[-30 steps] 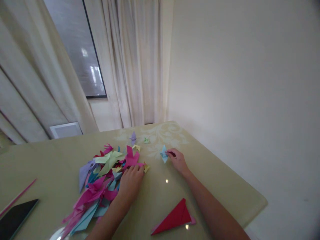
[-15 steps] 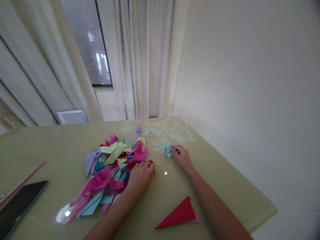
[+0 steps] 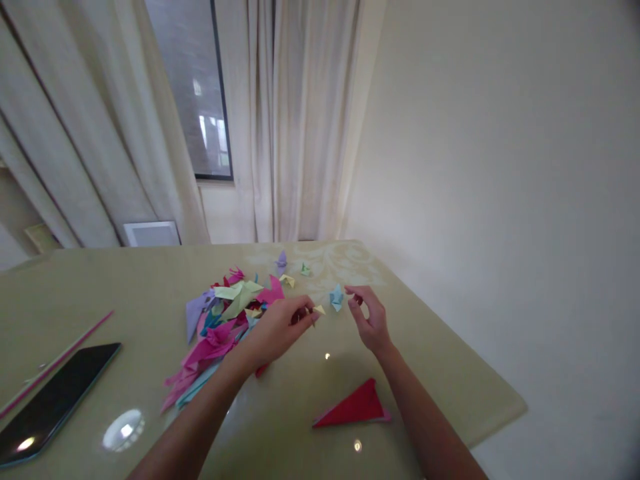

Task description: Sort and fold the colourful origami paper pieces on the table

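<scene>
My left hand [image 3: 279, 327] is raised a little above the table, its fingers pinched on a small yellow folded paper piece [image 3: 319, 309]. My right hand [image 3: 369, 317] hovers just right of it, fingers curled and apart, holding nothing. A small light blue folded paper [image 3: 337, 297] rests on the table between the two hands. Left of my left hand lies a pile of folded coloured papers [image 3: 220, 327], pink, green, blue and purple.
A red folded triangle [image 3: 354, 405] lies near the table's front edge. A dark phone [image 3: 53, 400] and a pink stick [image 3: 60, 353] lie at the left. Small purple [image 3: 282, 262], yellow [image 3: 287, 280] and green [image 3: 305, 269] paper pieces sit further back. The table's edge [image 3: 500, 413] and a wall are at the right; curtains hang behind.
My left hand lifted off the pile with the small yellow piece pinched in it. My right hand let go of the light blue paper and rose beside it.
</scene>
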Tool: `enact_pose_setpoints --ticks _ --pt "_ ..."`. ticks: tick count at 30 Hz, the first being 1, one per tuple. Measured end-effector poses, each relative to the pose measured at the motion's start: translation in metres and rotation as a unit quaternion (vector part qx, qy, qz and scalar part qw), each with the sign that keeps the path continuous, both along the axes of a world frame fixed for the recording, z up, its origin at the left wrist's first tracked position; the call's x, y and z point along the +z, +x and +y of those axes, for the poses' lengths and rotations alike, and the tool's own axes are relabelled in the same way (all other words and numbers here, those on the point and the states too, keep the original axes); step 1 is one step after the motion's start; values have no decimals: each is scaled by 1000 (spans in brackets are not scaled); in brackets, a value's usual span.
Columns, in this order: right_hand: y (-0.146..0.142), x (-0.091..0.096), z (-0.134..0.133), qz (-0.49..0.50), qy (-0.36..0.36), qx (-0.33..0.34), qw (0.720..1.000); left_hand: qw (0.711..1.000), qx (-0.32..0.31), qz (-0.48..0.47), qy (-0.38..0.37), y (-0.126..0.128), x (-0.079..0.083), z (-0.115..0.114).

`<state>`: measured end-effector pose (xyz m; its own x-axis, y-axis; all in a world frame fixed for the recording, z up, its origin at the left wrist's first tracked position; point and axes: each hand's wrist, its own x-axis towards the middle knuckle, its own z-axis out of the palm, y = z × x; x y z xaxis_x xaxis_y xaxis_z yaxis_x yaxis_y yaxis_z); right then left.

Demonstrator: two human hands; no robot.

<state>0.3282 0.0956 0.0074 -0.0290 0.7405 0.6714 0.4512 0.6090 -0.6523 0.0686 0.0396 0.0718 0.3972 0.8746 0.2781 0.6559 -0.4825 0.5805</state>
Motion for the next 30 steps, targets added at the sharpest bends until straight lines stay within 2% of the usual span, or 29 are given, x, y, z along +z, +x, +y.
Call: enact_pose_setpoints --ticks 4,6,8,11,14,16,19,24,30 --pt "-22 40 -48 -36 27 131 990 995 -56 -78 -26 1 22 -15" --pt "-31 49 -63 -36 28 153 987 992 -87 -91 -27 3 27 -20" --pt "-35 50 -70 -33 29 157 987 988 -114 -101 -40 3 30 -23" --pt "-26 34 -72 -32 3 132 991 987 -120 -83 -66 -3 30 -19" --pt "-6 7 -70 -25 -70 102 992 994 -52 61 -70 -20 22 -10" --pt "9 -12 -70 -28 -131 88 987 983 3 163 -85 -34 12 -3" --pt "27 -32 -70 -61 -203 51 976 965 46 226 -124 -49 -5 3" --pt "35 -43 -69 -109 -224 11 968 953 60 256 -151 -54 -20 3" --pt "37 -48 -67 -115 -220 27 968 956 49 245 -153 -51 -18 9"
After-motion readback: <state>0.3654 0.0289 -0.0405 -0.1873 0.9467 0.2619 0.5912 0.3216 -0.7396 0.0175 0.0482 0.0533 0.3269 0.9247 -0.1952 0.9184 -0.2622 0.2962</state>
